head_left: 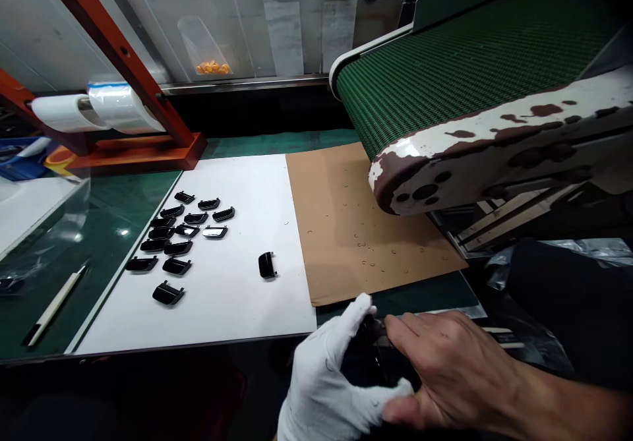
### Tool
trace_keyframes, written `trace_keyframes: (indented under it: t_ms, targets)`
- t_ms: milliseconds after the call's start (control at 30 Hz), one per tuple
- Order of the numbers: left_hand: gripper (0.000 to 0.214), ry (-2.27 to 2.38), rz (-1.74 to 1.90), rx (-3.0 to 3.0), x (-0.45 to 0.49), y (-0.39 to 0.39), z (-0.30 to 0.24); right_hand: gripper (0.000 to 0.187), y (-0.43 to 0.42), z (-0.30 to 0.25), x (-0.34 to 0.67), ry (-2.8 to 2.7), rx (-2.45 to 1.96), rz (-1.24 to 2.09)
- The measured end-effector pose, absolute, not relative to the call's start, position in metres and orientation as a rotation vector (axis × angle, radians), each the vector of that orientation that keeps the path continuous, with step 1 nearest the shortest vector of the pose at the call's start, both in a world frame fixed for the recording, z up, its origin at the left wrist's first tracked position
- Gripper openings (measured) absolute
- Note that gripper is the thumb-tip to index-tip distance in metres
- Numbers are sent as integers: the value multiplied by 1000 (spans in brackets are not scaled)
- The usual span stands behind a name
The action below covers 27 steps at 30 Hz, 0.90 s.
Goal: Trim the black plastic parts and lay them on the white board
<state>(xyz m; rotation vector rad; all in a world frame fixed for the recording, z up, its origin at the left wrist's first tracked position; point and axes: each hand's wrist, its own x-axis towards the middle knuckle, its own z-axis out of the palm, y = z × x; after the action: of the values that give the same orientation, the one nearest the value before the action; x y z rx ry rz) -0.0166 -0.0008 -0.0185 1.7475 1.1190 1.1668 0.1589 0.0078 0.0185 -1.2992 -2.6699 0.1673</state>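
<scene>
My left hand [331, 375], in a white glove, is closed around a glossy black plastic part [376, 355] just off the table's front edge. The part is dark against the shadow, and fingers cover most of it. My bare right hand [445, 362] is curled against the part's right side, its thumb close to the gloved thumb. Whatever sits inside the right fingers is hidden. On a white sheet [237, 309] lie several similar black parts [168, 293], grouped at the left. One more black part [267, 265] lies apart, nearer the cardboard.
Thin dark curled shavings dot a brown cardboard sheet [341, 256]. A green conveyor belt [445, 78] with a chipped white frame overhangs it at the right. An orange stand [143, 151] with plastic film rolls [121, 108] is at the back left. A pen-like tool [54, 306] lies left.
</scene>
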Motion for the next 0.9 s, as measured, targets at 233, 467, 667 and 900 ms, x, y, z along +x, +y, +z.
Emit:
trace_keyframes:
  t_ms: [233,467,667,900]
  targets:
    - [78,1098,1140,1729,-18,-1,-19,79,7,17,160,-2676,-1283,139]
    - [78,1079,1105,1670,-20,2,-22,73,5,15,161,-2706,-1210,65]
    - [82,1009,1101,1508,-16,3,-21,63,8,19,157,-2521,-1099,10]
    - [85,931,1259,1484,-15,3,-25,55,-4,15,153,-1996,-1302,424]
